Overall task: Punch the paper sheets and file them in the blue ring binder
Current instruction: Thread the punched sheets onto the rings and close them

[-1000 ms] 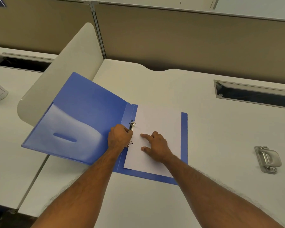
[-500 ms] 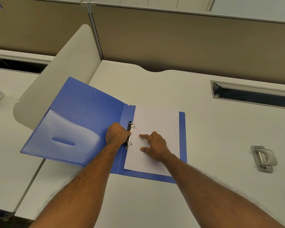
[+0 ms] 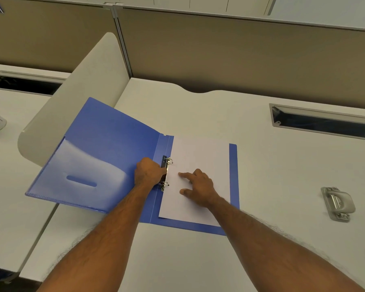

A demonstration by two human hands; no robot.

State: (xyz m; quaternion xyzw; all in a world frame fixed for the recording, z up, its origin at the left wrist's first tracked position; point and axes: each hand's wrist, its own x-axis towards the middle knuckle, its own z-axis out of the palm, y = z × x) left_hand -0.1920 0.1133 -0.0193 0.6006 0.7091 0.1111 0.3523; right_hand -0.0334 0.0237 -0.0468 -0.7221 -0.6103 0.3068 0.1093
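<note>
The blue ring binder (image 3: pixel 105 148) lies open on the white desk, its left cover propped against a curved divider. White paper sheets (image 3: pixel 200 157) lie on its right half, their left edge at the metal ring mechanism (image 3: pixel 166 173). My left hand (image 3: pixel 149 172) is closed in a fist on the middle of the ring mechanism. My right hand (image 3: pixel 198 187) rests flat on the sheets with forefinger and thumb spread, pressing them down. Both rings look closed over the paper's edge.
A grey metal hole punch (image 3: pixel 337 203) sits on the desk to the right. A cable slot (image 3: pixel 322 122) is set into the desk at the back right. The curved white divider (image 3: pixel 76 98) stands on the left, with brown partition panels behind.
My left hand shifted slightly down the ring mechanism, from the upper ring to between the rings. The right hand stayed on the sheets. The view moved a little.
</note>
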